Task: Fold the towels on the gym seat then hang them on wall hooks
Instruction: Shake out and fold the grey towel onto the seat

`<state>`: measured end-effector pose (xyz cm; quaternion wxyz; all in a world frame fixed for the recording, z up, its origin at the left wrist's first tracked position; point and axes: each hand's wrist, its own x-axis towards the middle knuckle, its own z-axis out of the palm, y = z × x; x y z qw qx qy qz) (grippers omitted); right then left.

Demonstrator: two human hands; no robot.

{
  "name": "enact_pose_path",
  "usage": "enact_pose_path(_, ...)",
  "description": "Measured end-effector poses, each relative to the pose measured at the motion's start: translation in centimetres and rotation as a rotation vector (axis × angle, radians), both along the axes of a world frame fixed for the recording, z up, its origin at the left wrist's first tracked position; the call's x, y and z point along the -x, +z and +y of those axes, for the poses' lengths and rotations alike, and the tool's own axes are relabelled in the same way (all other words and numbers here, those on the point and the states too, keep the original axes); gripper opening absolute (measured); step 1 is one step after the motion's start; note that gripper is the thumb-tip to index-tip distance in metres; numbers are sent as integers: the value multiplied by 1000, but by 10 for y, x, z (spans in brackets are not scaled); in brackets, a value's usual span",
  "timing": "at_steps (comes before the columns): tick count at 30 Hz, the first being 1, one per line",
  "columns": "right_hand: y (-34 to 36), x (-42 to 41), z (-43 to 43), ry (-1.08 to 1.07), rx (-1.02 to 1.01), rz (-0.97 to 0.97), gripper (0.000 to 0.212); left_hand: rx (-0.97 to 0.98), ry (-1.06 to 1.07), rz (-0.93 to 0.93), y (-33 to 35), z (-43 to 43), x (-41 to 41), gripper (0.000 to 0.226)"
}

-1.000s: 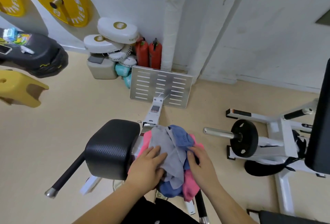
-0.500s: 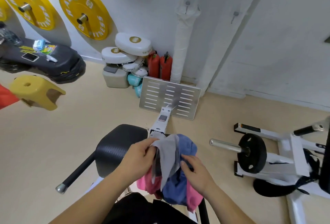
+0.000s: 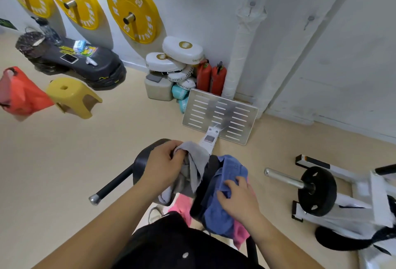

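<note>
in the head view, the grey towel (image 3: 197,165) is gripped near one edge by the left hand (image 3: 165,165), whose fingers are curled tightly round a bunch of the cloth. the towel is held raised just above the black gym seat (image 3: 145,157), with its free end hanging down. the blue towel (image 3: 227,174) is gripped by the right hand (image 3: 237,200), whose fingers are bent into its folds, and it lies crumpled over the right part of the seat. a pink towel (image 3: 182,206) is seen beneath and between the two, partly hidden. two wall hooks (image 3: 252,4) are seen high on the white wall (image 3: 214,11) ahead, well apart from the seat, with nothing hung on them.

the step in hand is judged to be the separating of the pile, so that one towel can be folded; none is folded yet. next, the grey towel would need to be freed from the others, its corners found, and the cloth spread flat on the seat before any fold is made.
</note>
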<state>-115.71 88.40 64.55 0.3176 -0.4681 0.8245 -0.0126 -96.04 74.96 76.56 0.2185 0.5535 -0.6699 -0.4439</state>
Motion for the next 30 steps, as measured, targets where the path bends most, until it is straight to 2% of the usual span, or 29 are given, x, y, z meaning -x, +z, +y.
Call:
enact_pose_path(6, 10, 7, -10, 11, 31, 26, 44, -55, 21, 1, -17, 4, 3, 16)
enact_pose_path(9, 10, 18, -8, 13, 53, -131, 35, -91, 92, 25, -18, 4, 5, 15)
enact_pose_path(11, 5, 17, -3, 39, -5, -210, 26, -100, 123, 9, -21, 7, 2, 15)
enact_pose_path(13, -5, 12, 3, 94, -48, -162, 33, -114, 138, -39, -26, 11, -4, 15)
enact_pose_path(16, -5, 7, 2, 105, 14, 52, 45, -156, 115, -78, -34, 17, -9, 15)
enact_pose_path(19, 0, 10, 2, 49, 112, 72, 47, -186, 71, -83, -37, 22, -7, 19)
enact_pose_path(23, 8, 24, 7, -22, 104, -57, 49, -197, 117, -54, -32, 22, 0, 15)
enact_pose_path(26, 26, 27, -1, -28, 212, -91, 44, -150, 47, -54, -20, 20, 4, 18)
enact_pose_path(28, 51, 21, -17, -34, 309, -292, 47, -82, -21, -56, -7, 16, 6, 22)
enact_pose_path(30, 83, 10, -38, -1, 311, -531, 54, -17, -91, -59, 10, 10, 9, 23)
